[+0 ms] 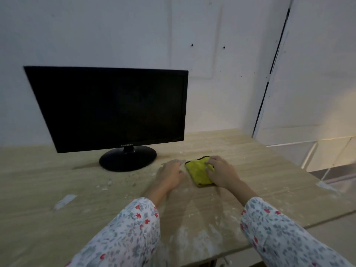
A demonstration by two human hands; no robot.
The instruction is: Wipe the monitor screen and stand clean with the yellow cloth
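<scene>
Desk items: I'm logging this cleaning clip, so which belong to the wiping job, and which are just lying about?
Job: monitor, its stand, yellow cloth under the right hand.
Lying about: white debris flakes on the desk; left hand rests idle.

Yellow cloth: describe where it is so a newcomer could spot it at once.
Start at the black monitor on the wooden desk. Right of its round stand lies the yellow cloth, folded flat, under the right hand. It is the only bright yellow thing, with a dark edge.

White wall (115,31); dusty wooden table (57,218)
</scene>
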